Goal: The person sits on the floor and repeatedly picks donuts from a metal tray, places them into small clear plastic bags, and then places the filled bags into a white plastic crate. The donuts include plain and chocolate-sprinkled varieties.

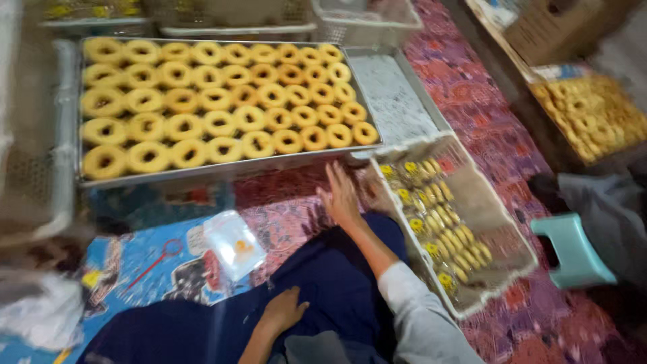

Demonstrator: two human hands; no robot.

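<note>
Two bare hands show, both unclenched and grasping nothing. Right hand (340,195) lies flat, fingers spread, on the patterned mat (485,135), just beside the near left corner of the white crate (502,222) of bagged yellow pastries (438,229). Left hand (283,310) rests loose on the dark blue lap (323,290), nearer the camera than the crate. Beyond the crate sits a metal tray (397,94) filled with ring-shaped pastries (216,101). Left of the crate lies a small clear bag (232,243); right of it, a teal stool (573,249).
</note>
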